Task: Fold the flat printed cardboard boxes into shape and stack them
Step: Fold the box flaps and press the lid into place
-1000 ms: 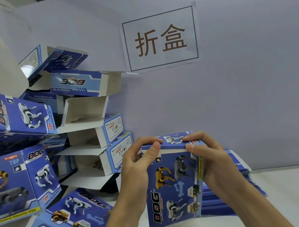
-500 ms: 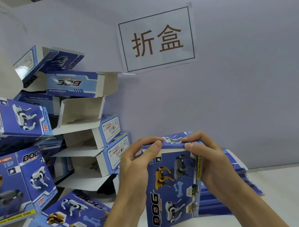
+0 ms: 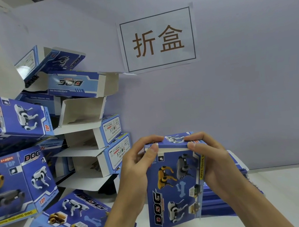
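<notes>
L hand [image 3: 135,168] & R hand [image 3: 211,159] raised side by side, fingers [image 3: 149,139] curled inward, thumbs forward.

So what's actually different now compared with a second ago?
Very little. Both hands, left hand and right hand, keep gripping the upright box, and the top flap now shows a white edge under the thumbs, so it seems pressed a bit further. The pile of folded boxes, the flat stack and the wall sign are unchanged.
</notes>
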`<state>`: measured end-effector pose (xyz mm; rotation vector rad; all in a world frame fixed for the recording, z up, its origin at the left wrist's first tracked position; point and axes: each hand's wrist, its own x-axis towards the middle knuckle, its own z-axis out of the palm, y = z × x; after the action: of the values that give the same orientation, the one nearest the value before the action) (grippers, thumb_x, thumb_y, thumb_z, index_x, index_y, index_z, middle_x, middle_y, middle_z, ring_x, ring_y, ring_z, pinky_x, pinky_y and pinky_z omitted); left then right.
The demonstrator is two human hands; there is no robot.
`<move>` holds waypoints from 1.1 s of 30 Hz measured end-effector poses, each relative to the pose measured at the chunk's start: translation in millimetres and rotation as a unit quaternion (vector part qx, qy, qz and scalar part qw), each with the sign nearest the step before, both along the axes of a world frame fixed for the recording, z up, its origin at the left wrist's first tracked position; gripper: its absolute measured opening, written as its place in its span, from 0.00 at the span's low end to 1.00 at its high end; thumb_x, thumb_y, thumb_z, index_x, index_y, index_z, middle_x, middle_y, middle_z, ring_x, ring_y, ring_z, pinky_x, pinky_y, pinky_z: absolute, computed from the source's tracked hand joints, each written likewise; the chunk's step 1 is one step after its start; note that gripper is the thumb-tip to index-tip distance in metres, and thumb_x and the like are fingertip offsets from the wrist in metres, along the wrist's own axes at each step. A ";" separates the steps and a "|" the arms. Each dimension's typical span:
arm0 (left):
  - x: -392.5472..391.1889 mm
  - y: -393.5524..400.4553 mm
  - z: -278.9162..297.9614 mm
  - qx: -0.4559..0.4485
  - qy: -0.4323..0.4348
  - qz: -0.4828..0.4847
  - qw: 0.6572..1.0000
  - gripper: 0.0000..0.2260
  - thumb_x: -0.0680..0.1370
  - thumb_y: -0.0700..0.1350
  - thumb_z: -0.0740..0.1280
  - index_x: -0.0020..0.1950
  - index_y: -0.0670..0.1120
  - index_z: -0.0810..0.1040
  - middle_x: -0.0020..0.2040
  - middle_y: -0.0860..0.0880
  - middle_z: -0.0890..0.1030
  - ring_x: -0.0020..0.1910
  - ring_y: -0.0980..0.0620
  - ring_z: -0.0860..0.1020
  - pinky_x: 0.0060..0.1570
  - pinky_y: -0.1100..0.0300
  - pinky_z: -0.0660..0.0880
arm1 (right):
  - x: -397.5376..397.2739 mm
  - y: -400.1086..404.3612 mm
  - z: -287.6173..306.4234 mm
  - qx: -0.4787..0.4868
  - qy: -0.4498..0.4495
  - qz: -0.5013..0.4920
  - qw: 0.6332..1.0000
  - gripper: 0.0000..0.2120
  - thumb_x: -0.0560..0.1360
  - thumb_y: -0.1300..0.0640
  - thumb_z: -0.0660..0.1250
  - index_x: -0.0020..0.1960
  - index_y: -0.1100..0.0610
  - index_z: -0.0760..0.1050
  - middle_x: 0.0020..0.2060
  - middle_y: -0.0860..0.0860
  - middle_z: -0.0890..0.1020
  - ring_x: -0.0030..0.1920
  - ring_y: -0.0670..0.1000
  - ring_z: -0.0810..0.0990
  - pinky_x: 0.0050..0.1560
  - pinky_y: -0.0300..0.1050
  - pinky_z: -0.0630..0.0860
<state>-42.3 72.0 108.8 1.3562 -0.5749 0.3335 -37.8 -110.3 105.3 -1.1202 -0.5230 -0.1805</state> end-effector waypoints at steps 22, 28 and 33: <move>-1.6 -15.4 2.4 -0.019 -0.010 0.058 0.998 0.12 0.80 0.53 0.62 0.43 0.54 0.83 0.45 0.49 0.86 0.44 0.44 0.86 0.41 0.48 0.83 | 0.5 7.3 -1.2 -0.009 -0.017 -0.018 1.000 0.11 0.69 0.54 0.68 0.51 0.48 0.77 0.48 0.61 0.83 0.47 0.63 0.84 0.50 0.64 0.79; -5.7 -17.6 1.7 -0.013 -0.023 0.045 0.999 0.11 0.81 0.52 0.59 0.42 0.56 0.76 0.48 0.50 0.83 0.46 0.47 0.86 0.33 0.61 0.80 | 1.6 11.5 -3.2 -0.003 -0.004 -0.049 0.999 0.11 0.82 0.56 0.58 0.49 0.46 0.77 0.58 0.62 0.80 0.57 0.67 0.80 0.56 0.68 0.77; -5.1 -13.6 -1.7 -0.009 -0.002 -0.013 1.000 0.03 0.78 0.54 0.67 0.48 0.57 0.79 0.58 0.45 0.80 0.51 0.44 0.85 0.40 0.53 0.82 | 0.9 6.9 -0.2 0.019 0.014 -0.034 0.999 0.12 0.81 0.57 0.58 0.47 0.47 0.78 0.61 0.63 0.79 0.54 0.65 0.83 0.53 0.62 0.79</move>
<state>-47.4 58.3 107.1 1.3305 -0.5920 0.3197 -36.9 -103.4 105.0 -1.1027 -0.4541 -0.2326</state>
